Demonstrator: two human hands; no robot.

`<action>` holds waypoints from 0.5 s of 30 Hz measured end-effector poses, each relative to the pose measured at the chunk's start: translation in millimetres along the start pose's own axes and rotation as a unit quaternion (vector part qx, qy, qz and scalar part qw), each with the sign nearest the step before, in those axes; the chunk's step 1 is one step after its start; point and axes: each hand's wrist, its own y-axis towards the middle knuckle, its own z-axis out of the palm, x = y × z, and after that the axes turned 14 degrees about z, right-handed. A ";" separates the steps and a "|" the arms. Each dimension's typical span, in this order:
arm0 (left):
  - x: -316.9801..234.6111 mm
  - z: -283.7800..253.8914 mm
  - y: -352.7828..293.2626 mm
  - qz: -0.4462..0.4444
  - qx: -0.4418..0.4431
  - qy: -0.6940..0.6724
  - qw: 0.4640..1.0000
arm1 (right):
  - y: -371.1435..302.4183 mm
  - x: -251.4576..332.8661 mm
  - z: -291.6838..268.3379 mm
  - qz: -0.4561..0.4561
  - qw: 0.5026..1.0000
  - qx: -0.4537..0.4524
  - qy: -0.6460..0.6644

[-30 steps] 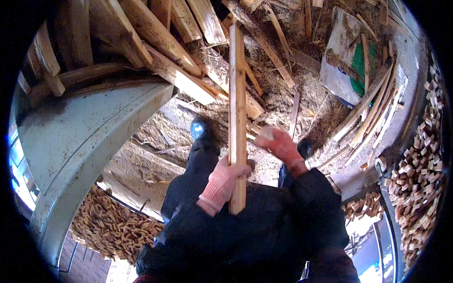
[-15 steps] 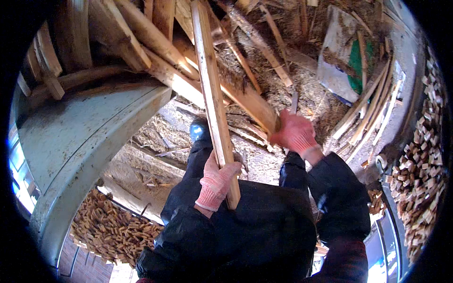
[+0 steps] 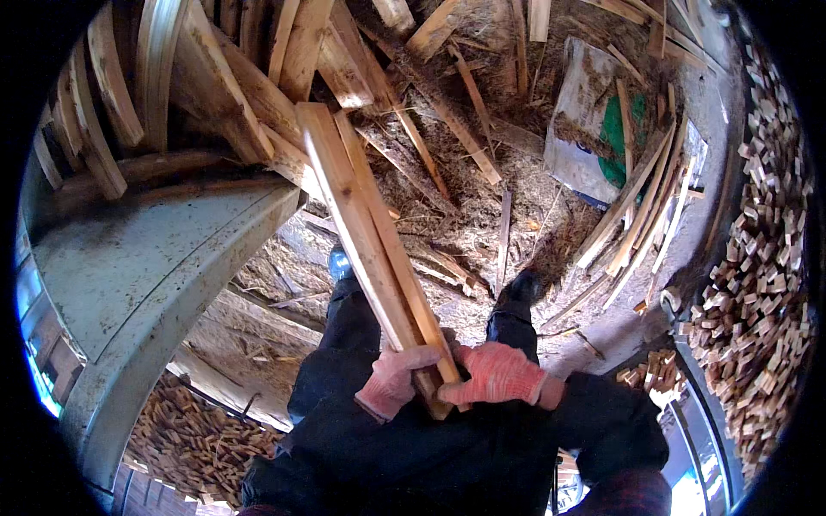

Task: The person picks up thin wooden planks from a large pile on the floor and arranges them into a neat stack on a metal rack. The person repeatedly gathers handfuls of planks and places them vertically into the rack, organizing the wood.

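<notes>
Two long sawn wooden boards lie side by side in front of me, their far ends pointing up and to the left. The near ends rest at my dark lap. My left hand point(image 3: 399, 383), in a pinkish-red knit glove, is closed around the lower end of the left board point(image 3: 351, 206). My right hand point(image 3: 503, 375), gloved alike, is closed on the lower end of the right board point(image 3: 400, 261), its thumb lying across the wood. The boards touch along much of their length, and the right one is partly hidden behind the left one.
At left stands a pale metal machine housing point(image 3: 172, 249) with loose timber point(image 3: 219, 95) piled behind it. Offcuts and sawdust cover the ground ahead, near a white-and-green sack point(image 3: 581, 112). Stacks of short wooden pieces point(image 3: 766, 284) rise at far right, with another heap point(image 3: 202, 439) at lower left.
My right hand has brought a second board in from the right, against the one in my left hand. The left board has tilted further left and come down nearer my lap.
</notes>
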 end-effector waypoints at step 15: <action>-25.7 15.4 2.9 -0.053 -0.105 0.064 0.991 | 258.3 55.5 -212.1 0.201 0.743 -0.639 -0.020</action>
